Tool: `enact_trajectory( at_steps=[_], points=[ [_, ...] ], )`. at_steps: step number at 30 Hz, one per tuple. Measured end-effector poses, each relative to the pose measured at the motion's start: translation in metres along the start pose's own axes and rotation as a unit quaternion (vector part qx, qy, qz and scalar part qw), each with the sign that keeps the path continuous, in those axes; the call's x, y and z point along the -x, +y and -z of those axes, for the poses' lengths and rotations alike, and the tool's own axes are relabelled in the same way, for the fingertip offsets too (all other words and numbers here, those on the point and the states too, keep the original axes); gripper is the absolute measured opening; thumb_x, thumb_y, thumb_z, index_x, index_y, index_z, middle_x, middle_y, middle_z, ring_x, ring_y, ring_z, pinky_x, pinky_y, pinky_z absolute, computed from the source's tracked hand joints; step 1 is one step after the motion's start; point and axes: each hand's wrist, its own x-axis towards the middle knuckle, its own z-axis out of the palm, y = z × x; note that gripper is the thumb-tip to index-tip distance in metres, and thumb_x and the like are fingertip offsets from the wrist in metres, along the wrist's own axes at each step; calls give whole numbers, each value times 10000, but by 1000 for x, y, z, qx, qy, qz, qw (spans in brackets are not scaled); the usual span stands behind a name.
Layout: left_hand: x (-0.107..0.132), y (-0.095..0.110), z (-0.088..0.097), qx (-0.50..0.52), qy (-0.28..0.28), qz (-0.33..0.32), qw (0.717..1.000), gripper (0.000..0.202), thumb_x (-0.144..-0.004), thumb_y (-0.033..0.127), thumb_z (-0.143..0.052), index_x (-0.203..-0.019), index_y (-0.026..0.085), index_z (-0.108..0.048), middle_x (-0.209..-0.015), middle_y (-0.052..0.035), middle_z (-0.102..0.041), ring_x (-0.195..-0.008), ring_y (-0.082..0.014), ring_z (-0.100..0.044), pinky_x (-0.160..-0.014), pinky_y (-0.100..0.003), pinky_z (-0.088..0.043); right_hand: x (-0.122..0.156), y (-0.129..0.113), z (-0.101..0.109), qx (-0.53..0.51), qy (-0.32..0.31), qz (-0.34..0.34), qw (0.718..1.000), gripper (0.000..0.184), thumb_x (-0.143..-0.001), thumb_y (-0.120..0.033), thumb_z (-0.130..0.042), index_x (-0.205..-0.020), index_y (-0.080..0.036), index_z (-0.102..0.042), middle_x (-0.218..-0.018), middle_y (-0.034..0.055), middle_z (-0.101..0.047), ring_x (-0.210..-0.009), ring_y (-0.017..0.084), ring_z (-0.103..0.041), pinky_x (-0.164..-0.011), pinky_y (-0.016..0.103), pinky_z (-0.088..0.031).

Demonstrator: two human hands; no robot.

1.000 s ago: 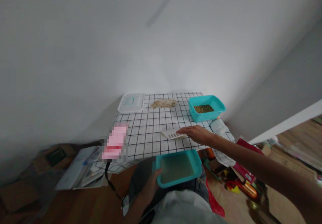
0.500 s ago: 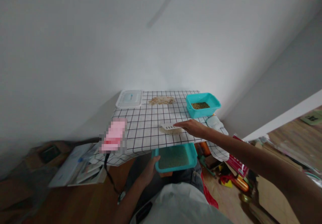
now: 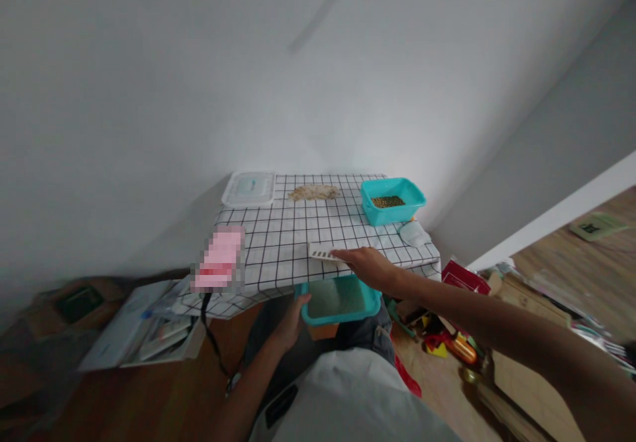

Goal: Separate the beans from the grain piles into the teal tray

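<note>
My right hand point(image 3: 366, 266) reaches over the near edge of a small table with a black-and-white checked cloth point(image 3: 278, 230). Its fingers rest on a flat white slotted plastic piece point(image 3: 320, 251); whether they grip it I cannot make out. My left hand point(image 3: 292, 316) holds the left rim of a teal tray point(image 3: 338, 299) with a pale greenish content, kept just below the table edge above my lap. At the back of the table lie a clear lidded box point(image 3: 248, 188), a pile of pale grain point(image 3: 313, 193) and a teal tub with green beans point(image 3: 392, 200).
A pink blurred item point(image 3: 218, 266) lies at the table's front left corner, a pale cloth point(image 3: 415, 233) at the right edge. Papers and boxes point(image 3: 144, 329) lie on the wooden floor to the left, coloured clutter point(image 3: 447, 346) to the right. A white wall stands behind.
The teal tray has moved up and closer under the table edge. My right hand has drawn the white slotted piece nearer to that edge. The view has tilted, so everything sits slightly higher and further left.
</note>
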Motion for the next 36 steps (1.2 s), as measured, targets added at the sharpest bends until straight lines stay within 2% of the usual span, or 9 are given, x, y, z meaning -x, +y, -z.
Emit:
enact_trajectory(
  at_steps=[4, 9, 16, 21, 25, 27, 30, 32, 36],
  points=[
    [1, 3, -6, 7, -5, 0, 1000, 351, -821, 343, -641, -1104, 139, -677, -1106, -90, -769, -1113, -270, -672, -965, -361, -506, 4, -21, -5, 13, 2, -28, 1000, 484, -971, -168, -369, -1441, -264, -436, -1174, 102, -701, -990, 247, -685, -811, 332, -496],
    [6, 6, -11, 11, -8, 2, 1000, 361, -850, 340, -612, -1150, 145, -658, -1167, -92, -748, -1131, -257, -664, -975, -354, -501, 3, -42, -8, 27, 5, -46, 999, 507, -929, -143, -377, -1427, -225, -427, -990, 136, -723, -855, 290, -700, -699, 378, -514],
    [4, 4, -9, 7, 3, 6, 1000, 410, -849, 369, -618, -1202, 160, -625, -1186, -80, -740, -1141, -245, -653, -915, -328, -521, -3, -47, -6, 33, 5, -57, 998, 503, -902, -138, -412, -1401, -195, -439, -900, 134, -711, -801, 286, -694, -661, 377, -513],
    [4, 2, -6, 3, 2, 8, 1000, 407, -830, 396, -639, -1161, 158, -649, -1139, -68, -756, -1133, -249, -649, -891, -316, -522, -15, -29, 16, 37, 34, -64, 997, 443, -979, -229, -356, -1410, -191, -450, -944, 145, -722, -844, 259, -693, -741, 365, -505],
    [7, 3, -5, 7, -4, 0, 1000, 340, -800, 387, -672, -1051, 159, -693, -1092, -85, -767, -1143, -269, -644, -925, -326, -507, -45, 1, 44, 36, 55, -32, 997, 443, -1021, -304, -327, -1437, -216, -450, -1024, 128, -731, -924, 238, -689, -819, 350, -491],
    [8, 2, -3, 11, -5, 0, 1000, 314, -765, 368, -711, -1010, 172, -703, -1087, -96, -768, -1171, -281, -630, -960, -346, -493, -64, 15, 51, 33, 58, -2, 998, 438, -1027, -320, -333, -1437, -239, -464, -1065, 115, -733, -955, 234, -687, -839, 348, -493],
    [10, -1, 1, 17, -3, -3, 1000, 322, -725, 318, -759, -1015, 190, -701, -1115, -93, -762, -1229, -283, -595, -1019, -372, -461, -90, 31, 48, 28, 47, 54, 997, 410, -1018, -303, -384, -1409, -288, -506, -1160, 83, -716, -1028, 226, -675, -878, 352, -499],
    [12, -2, 1, 25, -3, 0, 1000, 360, -764, 374, -723, -1062, 175, -694, -1120, -105, -760, -1236, -294, -593, -1025, -408, -461, -102, 37, 39, 25, 36, 91, 995, 399, -1005, -264, -422, -1386, -305, -532, -1225, 64, -690, -1087, 212, -656, -912, 352, -496],
    [12, -1, -4, 42, -10, 8, 999, 429, -798, 419, -678, -1110, 124, -690, -1109, -149, -761, -1189, -322, -629, -1020, -444, -469, -108, 42, 19, 20, 18, 139, 990, 436, -964, -140, -449, -1370, -265, -549, -1276, 65, -662, -1131, 193, -638, -929, 333, -499]
  ],
)
